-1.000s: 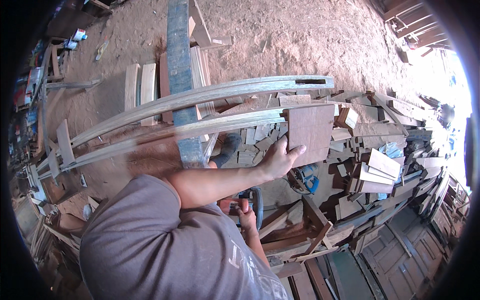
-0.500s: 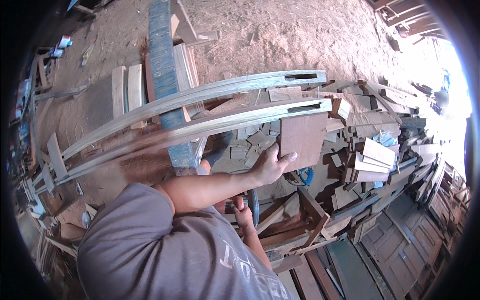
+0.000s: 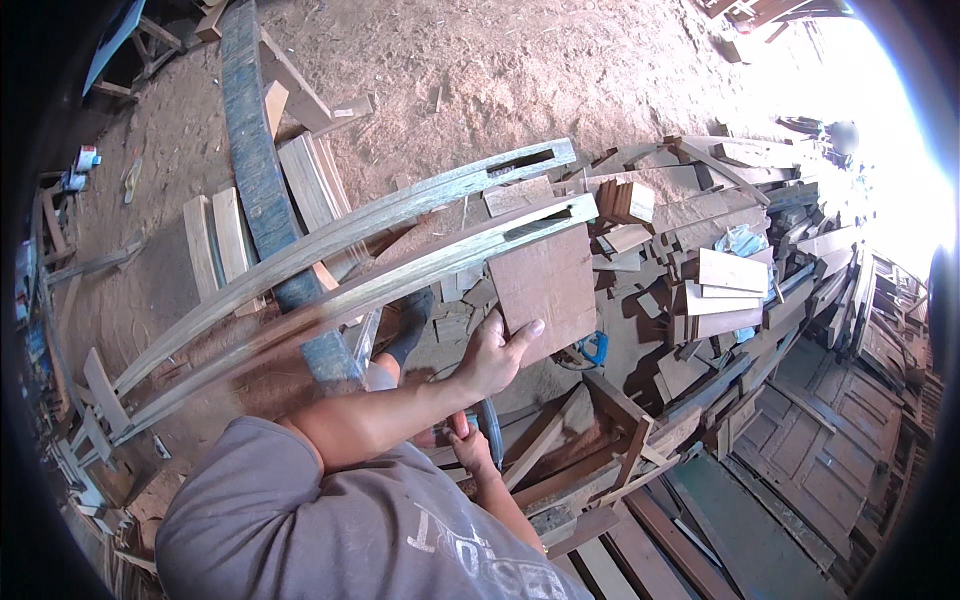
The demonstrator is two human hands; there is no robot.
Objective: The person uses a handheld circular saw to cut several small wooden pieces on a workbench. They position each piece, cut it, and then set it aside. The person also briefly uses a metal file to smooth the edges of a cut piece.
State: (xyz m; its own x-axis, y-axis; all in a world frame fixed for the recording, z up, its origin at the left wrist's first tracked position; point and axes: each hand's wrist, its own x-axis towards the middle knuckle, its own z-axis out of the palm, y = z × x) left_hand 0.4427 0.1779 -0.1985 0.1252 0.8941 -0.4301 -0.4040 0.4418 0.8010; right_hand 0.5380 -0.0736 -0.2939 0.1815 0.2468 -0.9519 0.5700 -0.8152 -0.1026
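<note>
In my left hand (image 3: 495,355) is a flat, squarish brown wooden board (image 3: 548,290), pinched at its near edge between thumb and fingers. The board's far edge meets the slotted end of the nearer long wooden beam (image 3: 400,285). Beside that beam runs a second long, slightly curved beam (image 3: 370,210), also with a slot cut near its right end. Lower down, partly behind my left forearm, my right hand (image 3: 473,450) is closed. What it grips is mostly hidden; a curved blue-grey strip (image 3: 490,430) shows just beside it.
A dark, worn timber (image 3: 255,150) supports the beams from below. Wood offcuts (image 3: 460,315) lie scattered beneath them. A blue-handled tool (image 3: 595,348) sits past the board. Stacked pale boards (image 3: 732,275) stand at right, with panelled doors (image 3: 840,430) nearer me. Sawdust covers the ground.
The view has shifted, so beams, board and offcuts appear further left. My left hand keeps its hold on the board at the beam's end; my right hand stays closed.
</note>
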